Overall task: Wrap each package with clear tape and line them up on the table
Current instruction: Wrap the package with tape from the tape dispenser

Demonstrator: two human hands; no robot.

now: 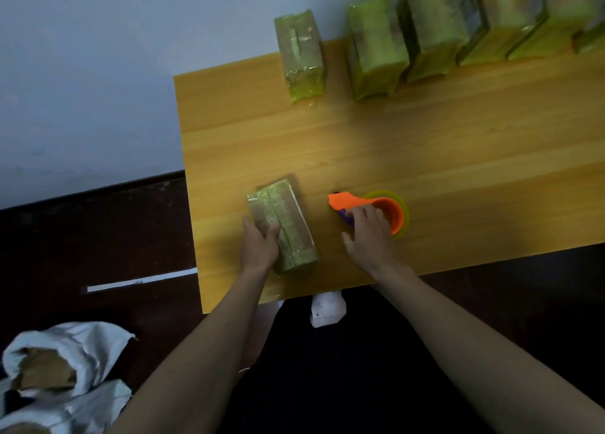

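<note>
Head view: the left hand (260, 243) grips the near left side of a package (288, 224), thumb curled over its taped top. That package lies flat near the front left corner of the table (458, 145), long axis running from the gripped end up and slightly left, away from the person. Just right of it, the right hand (370, 234) closes around the orange tape dispenser (376, 209). Well beyond both hands, wrapped packages (376, 47) stand upright in a row along the far edge.
</note>
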